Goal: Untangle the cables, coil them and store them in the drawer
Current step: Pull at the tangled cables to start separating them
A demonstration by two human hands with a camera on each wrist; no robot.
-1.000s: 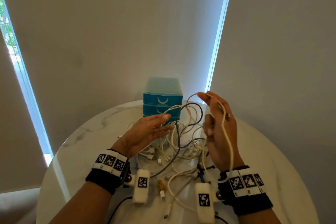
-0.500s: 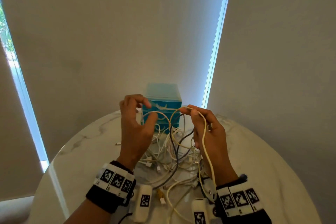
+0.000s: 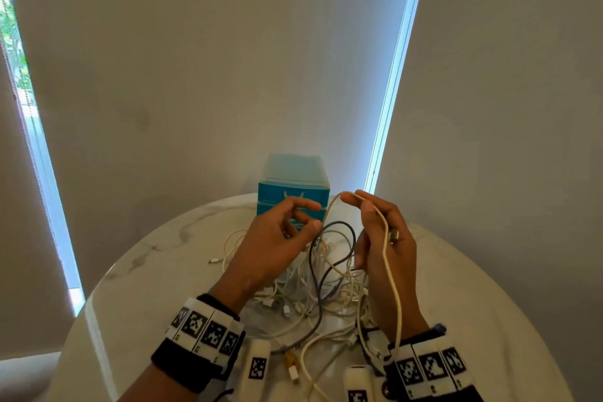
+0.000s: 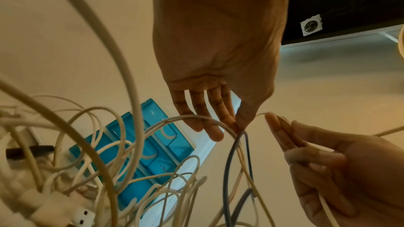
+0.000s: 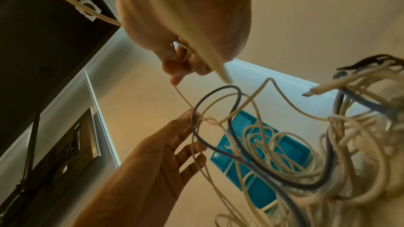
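1. Change: compared with a second ago, the left hand [image 3: 274, 245] is no longer lying flat and open; its thumb and forefinger are now closing on a cream cable [image 3: 390, 258] at the crossing with a grey cable [image 3: 318, 274].
2. Meaning, as judged: one strand is being separated; untangling is only starting, with no coiling done.
3. Right hand [image 3: 385, 248]: fingertips are pinching the cream cable's raised bend, and the rest is trailing over its back.
4. The cable pile [image 3: 306, 300] is lying on the tabletop [image 3: 156, 271] beneath both hands; the closed drawer unit [image 3: 292, 188] is standing beyond them.
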